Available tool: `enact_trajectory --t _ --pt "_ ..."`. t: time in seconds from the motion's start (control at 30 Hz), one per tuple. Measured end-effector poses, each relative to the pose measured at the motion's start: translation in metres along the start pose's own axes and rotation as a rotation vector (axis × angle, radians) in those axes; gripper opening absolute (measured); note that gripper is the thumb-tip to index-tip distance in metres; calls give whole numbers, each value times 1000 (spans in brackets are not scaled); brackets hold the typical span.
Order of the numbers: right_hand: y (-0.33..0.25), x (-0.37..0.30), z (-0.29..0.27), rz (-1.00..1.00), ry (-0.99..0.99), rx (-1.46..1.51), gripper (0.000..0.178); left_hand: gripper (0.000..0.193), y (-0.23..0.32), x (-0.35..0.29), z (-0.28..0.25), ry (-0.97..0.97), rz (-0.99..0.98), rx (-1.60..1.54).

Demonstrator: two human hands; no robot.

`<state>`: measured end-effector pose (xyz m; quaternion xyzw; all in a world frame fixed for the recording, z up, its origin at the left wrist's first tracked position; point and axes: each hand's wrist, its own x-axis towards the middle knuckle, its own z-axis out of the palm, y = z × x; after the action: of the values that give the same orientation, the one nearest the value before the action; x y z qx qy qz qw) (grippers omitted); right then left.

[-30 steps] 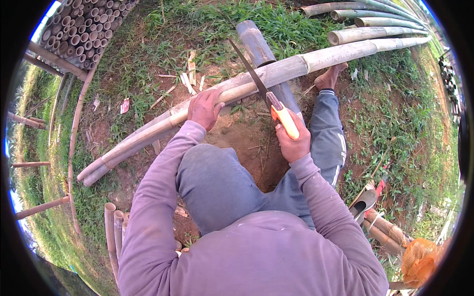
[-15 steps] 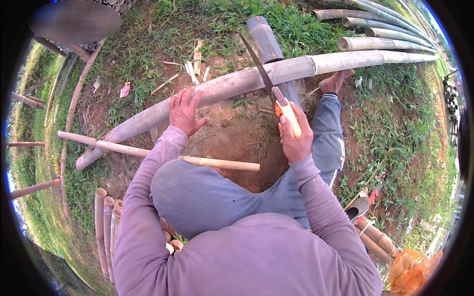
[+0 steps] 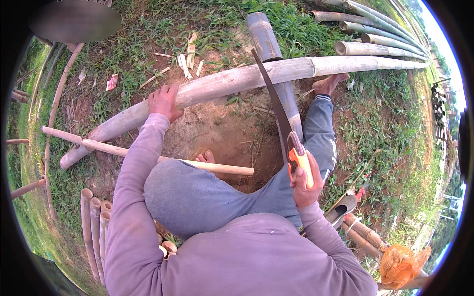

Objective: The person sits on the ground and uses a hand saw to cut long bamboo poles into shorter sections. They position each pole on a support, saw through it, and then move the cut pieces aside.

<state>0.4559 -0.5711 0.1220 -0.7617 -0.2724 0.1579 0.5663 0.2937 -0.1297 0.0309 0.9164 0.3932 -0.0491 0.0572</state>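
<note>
A thick, pale bamboo pole (image 3: 229, 85) runs from the lower left to the far right. It rests across a shorter grey bamboo piece (image 3: 260, 37). My left hand (image 3: 165, 102) is wrapped over the pole, left of its middle. In my right hand (image 3: 307, 183) is the orange grip of a handsaw (image 3: 276, 101), held near my bent right knee. The long dark blade points away from me and crosses the pole just above the grey piece. Whether its teeth sit in a cut cannot be made out.
A thin bamboo stick (image 3: 207, 167) lies over my left shin area. Split bamboo strips (image 3: 191, 48) lie beyond the pole. Several bamboo poles (image 3: 368, 48) are stacked far right. Short bamboo lengths (image 3: 88, 222) stand at left. A grey shoe (image 3: 341, 209) and orange netting (image 3: 399, 266) are near right.
My right hand has drawn the saw back toward my body, to the right. My left hand has slid left along the pole, its fingers now closed round it.
</note>
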Motion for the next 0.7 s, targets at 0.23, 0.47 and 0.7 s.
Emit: enact_trajectory --t 0.23,0.47,0.7 --pt "28 138 79 -148 127 -33 42 94 7 7 -1 45 39 4" --pt "-7 -30 -2 17 -9 39 55 99 -1 1 3 10 -13 -6" --pt "21 174 86 -114 111 152 41 92 12 12 2 35 41 -33"
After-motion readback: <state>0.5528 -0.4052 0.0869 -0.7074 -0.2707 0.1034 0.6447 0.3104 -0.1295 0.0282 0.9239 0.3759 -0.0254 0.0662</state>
